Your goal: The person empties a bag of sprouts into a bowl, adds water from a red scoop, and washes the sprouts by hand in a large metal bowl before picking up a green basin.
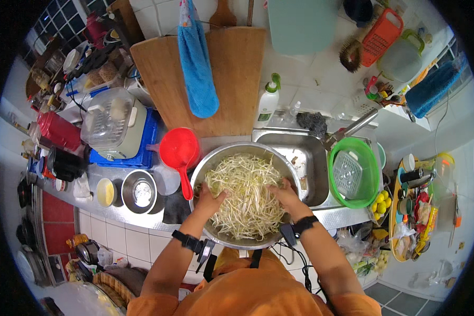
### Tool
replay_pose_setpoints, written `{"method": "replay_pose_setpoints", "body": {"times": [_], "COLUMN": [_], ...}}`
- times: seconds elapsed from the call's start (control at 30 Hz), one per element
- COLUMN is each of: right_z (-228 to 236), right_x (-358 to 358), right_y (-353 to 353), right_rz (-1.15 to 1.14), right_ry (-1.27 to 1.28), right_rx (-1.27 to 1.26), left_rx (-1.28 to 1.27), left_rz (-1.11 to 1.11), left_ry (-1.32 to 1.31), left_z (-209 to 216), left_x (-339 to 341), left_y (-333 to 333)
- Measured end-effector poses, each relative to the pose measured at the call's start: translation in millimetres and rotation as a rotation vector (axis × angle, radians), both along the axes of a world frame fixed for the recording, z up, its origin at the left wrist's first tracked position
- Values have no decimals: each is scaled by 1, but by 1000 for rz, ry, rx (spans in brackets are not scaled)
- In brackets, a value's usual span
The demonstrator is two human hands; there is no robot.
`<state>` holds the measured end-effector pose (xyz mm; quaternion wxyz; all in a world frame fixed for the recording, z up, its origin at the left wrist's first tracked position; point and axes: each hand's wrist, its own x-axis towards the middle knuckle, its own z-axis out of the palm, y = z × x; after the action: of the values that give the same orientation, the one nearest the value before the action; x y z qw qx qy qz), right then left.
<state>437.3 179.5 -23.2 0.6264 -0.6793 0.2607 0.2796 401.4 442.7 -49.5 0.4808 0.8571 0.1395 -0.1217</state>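
A large steel basin (246,244) stands in front of me, heaped with pale bean sprouts (245,197). My left hand (209,203) is in the sprouts at the basin's left side, thumb on top and fingers partly sunk among the strands. Opposite it, my right hand (285,195) grips into the heap by the right wall, its fingertips partly hidden. Both hands are closed round sprouts at the sides of the pile. Left of the basin lies a red ladle (180,152), its handle pointing toward me beside the rim.
Right of the basin is a steel sink (317,179) under a faucet (353,129). A green basin with a strainer basket (347,174) sits at its right. A small steel bowl (139,191), a yellowish cup (106,192) and a lidded appliance (115,124) occupy the left counter. A cutting board (237,79) leans behind.
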Motion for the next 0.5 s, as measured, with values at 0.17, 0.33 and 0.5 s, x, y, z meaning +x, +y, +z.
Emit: {"method": "replay_pose_setpoints", "body": {"times": [0.17, 0.33, 0.5], "right_z": [-7, -19, 67], "right_x": [22, 22, 15], "right_y": [40, 32, 31], "right_rz": [171, 294, 340], "right_ry": [184, 73, -152], "right_rx": [-28, 235, 400], "left_rx": [-253, -783, -749], "left_rz": [160, 191, 88], "left_ry": [421, 572, 321], "left_z": [-3, 21, 62], "left_x": [18, 11, 5], "left_y": [-20, -28, -29]}}
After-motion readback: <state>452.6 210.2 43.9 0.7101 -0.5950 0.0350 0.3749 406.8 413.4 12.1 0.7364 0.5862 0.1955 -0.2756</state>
